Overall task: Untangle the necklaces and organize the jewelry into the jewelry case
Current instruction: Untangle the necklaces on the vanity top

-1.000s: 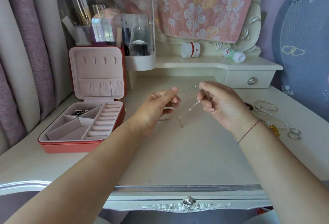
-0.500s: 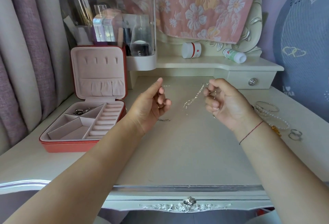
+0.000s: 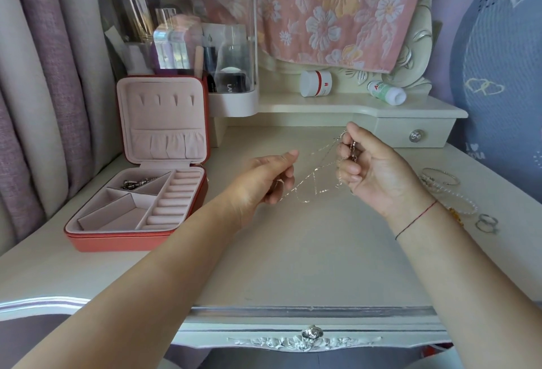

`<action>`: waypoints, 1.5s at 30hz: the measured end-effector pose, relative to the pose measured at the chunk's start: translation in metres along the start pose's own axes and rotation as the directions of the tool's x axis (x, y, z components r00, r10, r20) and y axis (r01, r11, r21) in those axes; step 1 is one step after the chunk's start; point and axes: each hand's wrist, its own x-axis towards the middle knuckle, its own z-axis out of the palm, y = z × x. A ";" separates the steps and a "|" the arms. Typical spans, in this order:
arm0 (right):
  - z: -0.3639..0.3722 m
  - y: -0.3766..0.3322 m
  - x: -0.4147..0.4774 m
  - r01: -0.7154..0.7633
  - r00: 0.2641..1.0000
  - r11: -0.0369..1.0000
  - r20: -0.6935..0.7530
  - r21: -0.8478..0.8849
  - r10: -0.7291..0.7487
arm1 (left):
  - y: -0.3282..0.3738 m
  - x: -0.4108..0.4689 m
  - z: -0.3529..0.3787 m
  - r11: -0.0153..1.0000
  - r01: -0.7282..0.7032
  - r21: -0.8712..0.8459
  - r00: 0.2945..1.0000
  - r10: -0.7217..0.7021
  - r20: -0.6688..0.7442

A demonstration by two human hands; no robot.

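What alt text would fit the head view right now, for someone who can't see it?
Two bare hands, left hand and right hand, hold a thin silver chain stretched between them above a cream dressing table. An open red jewelry case sits to the left; bracelets and rings lie to the right.

The necklace chains (image 3: pixel 315 175) are thin, bright metal, glinting where light catches the links. The jewelry case (image 3: pixel 137 239) has a smooth coral-red outer skin that looks like faux leather, and a matt pale-pink lining with a soft, velvety nap. Small shiny metal pieces (image 3: pixel 135 184) lie in its rear compartment. The dressing table (image 3: pixel 293 251) is cream-painted wood, satin-smooth, with a glossy silvered front edge and a faceted metal drawer knob (image 3: pixel 312 332). The cosmetics organizer (image 3: pixel 187 31) is clear glossy plastic on a white base. The floral towel (image 3: pixel 337 8) is looped, textured cloth; the curtain (image 3: pixel 44 75) coarse woven fabric. The rings (image 3: pixel 487 223) are polished metal, the beaded bracelet (image 3: pixel 457 198) pearly.
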 end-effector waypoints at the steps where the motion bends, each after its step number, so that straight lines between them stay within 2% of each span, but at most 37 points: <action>1: 0.000 0.000 0.000 0.002 1.000 1.000 0.007 -0.006 -0.002 | -0.001 0.000 0.001 1.000 -0.008 0.024 1.000 0.008 0.015; 6: 0.002 0.002 -0.002 0.009 0.997 0.999 0.070 -0.038 -0.006 | -0.003 -0.001 0.003 0.996 -0.057 0.073 0.996 0.052 0.072; 16: 0.004 0.005 -0.005 -0.041 0.984 0.992 0.168 -0.120 0.061 | -0.003 -0.003 0.005 0.985 -0.170 0.043 0.971 0.160 0.176; 24: 0.003 0.004 -0.006 -0.108 0.967 0.988 0.219 -0.114 0.131 | -0.001 -0.002 0.004 0.989 -0.144 -0.044 0.988 0.146 0.049; 33: 0.001 0.001 -0.008 -0.141 0.920 0.990 0.368 -0.003 0.132 | -0.008 0.007 0.004 0.997 -0.081 0.004 0.993 0.081 -0.081; 40: -0.006 0.000 -0.006 -0.137 0.817 0.990 0.568 0.019 0.102 | -0.012 0.010 0.004 0.993 -0.108 0.043 0.988 0.112 -0.105; 45: -0.008 0.001 -0.004 -0.159 0.818 0.987 0.565 0.039 0.109 | -0.010 0.008 0.004 0.990 -0.133 0.053 0.986 0.138 -0.097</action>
